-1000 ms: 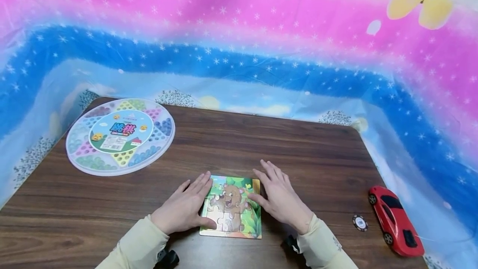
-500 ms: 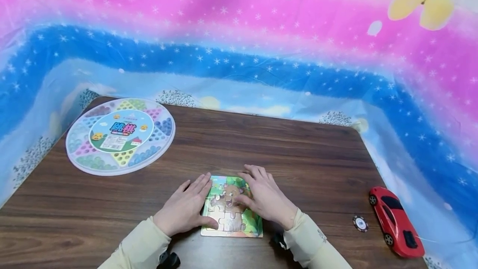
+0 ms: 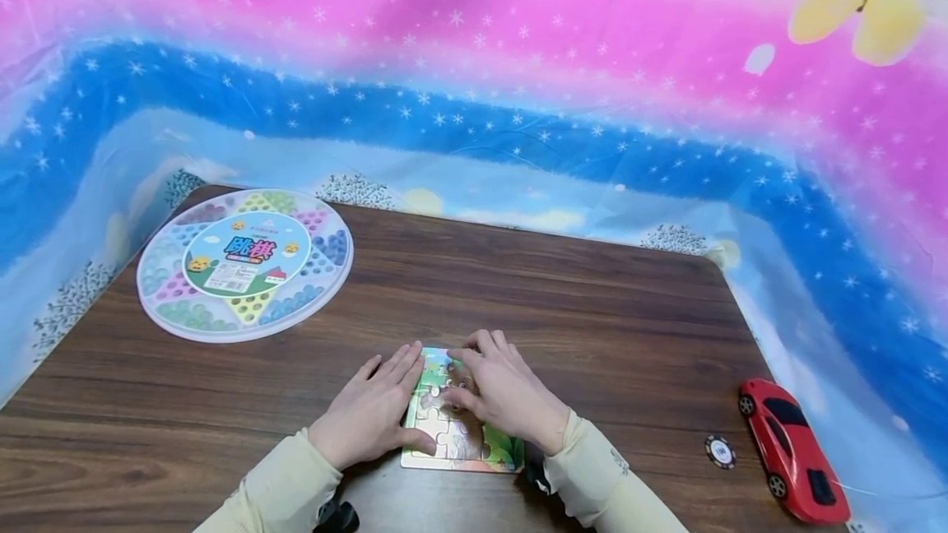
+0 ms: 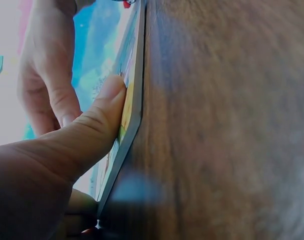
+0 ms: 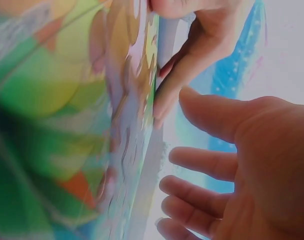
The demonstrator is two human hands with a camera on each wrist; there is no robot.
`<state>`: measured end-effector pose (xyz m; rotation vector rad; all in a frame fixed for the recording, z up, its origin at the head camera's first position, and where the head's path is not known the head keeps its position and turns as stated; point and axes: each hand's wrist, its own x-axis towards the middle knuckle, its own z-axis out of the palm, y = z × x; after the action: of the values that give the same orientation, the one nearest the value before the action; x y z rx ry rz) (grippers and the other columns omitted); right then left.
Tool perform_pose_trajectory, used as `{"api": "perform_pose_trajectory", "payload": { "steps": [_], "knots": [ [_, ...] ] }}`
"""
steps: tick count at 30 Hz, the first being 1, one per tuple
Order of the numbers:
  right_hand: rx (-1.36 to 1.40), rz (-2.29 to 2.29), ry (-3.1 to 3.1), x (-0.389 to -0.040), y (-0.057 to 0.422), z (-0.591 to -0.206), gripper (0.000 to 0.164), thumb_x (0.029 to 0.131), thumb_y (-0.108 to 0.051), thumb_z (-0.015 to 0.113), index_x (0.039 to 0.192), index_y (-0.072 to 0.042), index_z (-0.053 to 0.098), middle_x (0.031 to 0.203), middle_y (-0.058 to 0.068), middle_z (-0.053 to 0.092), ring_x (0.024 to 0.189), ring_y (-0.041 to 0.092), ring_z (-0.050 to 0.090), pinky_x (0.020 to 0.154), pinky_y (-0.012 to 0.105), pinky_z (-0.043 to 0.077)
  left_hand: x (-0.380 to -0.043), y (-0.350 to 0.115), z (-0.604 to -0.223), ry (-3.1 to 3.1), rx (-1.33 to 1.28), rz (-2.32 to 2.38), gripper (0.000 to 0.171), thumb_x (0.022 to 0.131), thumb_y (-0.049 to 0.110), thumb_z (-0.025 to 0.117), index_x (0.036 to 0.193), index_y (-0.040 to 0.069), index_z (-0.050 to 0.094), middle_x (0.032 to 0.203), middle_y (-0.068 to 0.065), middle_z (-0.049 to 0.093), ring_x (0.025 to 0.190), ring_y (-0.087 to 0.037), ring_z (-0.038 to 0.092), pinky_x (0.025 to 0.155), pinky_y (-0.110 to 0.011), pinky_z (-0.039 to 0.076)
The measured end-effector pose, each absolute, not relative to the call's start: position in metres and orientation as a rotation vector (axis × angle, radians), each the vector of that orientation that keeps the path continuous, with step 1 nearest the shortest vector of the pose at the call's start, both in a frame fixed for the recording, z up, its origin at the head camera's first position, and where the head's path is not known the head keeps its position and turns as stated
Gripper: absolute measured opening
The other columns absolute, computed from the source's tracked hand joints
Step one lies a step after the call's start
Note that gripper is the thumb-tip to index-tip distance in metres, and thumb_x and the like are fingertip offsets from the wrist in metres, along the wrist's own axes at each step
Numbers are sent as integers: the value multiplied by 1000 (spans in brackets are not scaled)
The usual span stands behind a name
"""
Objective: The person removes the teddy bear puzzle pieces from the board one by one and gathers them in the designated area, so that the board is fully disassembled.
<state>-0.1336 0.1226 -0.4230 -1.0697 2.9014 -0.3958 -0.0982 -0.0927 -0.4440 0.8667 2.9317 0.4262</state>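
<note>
A jigsaw puzzle [image 3: 462, 438] with a brown bear on a green background lies flat in its thin frame at the near middle of the table. My left hand [image 3: 368, 418] rests along its left side with extended fingers, the thumb [image 4: 92, 125] laid over the near left part of the puzzle. Above the upper right of the puzzle, my right hand [image 3: 511, 393] hovers with fingers spread and slightly bent. In the right wrist view a gap shows between these fingertips [image 5: 184, 155] and the picture surface. The right hand hides part of the bear in the head view.
A round Chinese checkers set [image 3: 244, 266] under a clear lid lies at the back left of the wooden table [image 3: 563, 286]. On the right are a red toy car [image 3: 796, 451] and a poker chip [image 3: 720, 451]. A patterned cloth [image 3: 474, 130] hangs behind the table.
My right hand has moved left from the puzzle's right edge to over its upper right part. The left hand keeps its place. The head view has shifted slightly.
</note>
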Motion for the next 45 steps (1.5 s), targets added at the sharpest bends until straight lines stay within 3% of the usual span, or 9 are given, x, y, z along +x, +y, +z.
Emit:
{"api": "perform_pose_trajectory", "payload": {
  "steps": [6,14,26,45],
  "knots": [
    [-1062,-322,2931,-134,115,-423,52,92,-46,63,132,-13,61,114,3,52,95,17,43,71,29,38,-98,-92,-445,2960,899,408,106,74,69,65,142,-9,41,153,-23,32,141,-35,31,107,-56,31],
    [-1073,-301,2929,-137,113,-427,51,90,-44,66,128,-10,64,106,2,52,87,16,40,74,30,38,-98,-91,-445,2931,871,466,106,73,67,66,141,-10,42,153,-24,31,141,-35,30,107,-57,29],
    [-989,-326,2911,-143,114,-432,46,89,-44,68,124,-13,66,107,0,52,86,14,42,66,26,36,-98,-92,-446,2952,901,493,99,73,66,69,135,-8,47,151,-25,34,140,-35,33,106,-57,31],
    [-1003,-354,2886,-145,105,-432,39,90,-40,68,121,-16,68,104,0,52,85,15,42,69,28,36,-96,-93,-445,2959,959,491,87,73,62,70,128,-3,51,146,-32,36,137,-43,35,102,-62,34]
  ]
}}
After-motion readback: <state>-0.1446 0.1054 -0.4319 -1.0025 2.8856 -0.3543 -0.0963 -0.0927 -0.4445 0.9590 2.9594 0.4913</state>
